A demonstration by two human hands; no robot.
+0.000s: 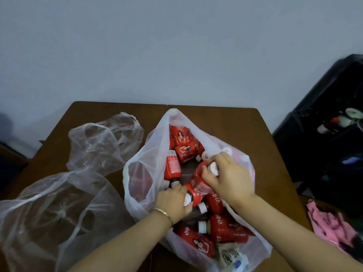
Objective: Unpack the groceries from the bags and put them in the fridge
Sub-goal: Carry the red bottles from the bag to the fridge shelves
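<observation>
Here, in the head view, we reach into the open white bag [141,173] on the brown table [235,124]. Our right hand [229,177] grips a red-labelled bottle [200,181] by its capped neck, and our left hand [172,203] curls round a second bottle [193,194], likely to lift both at once. Empty bags [104,142] lie left, against a grey wall [176,46].

Bottles [196,185] in bag [137,173], on table [235,122]
</observation>
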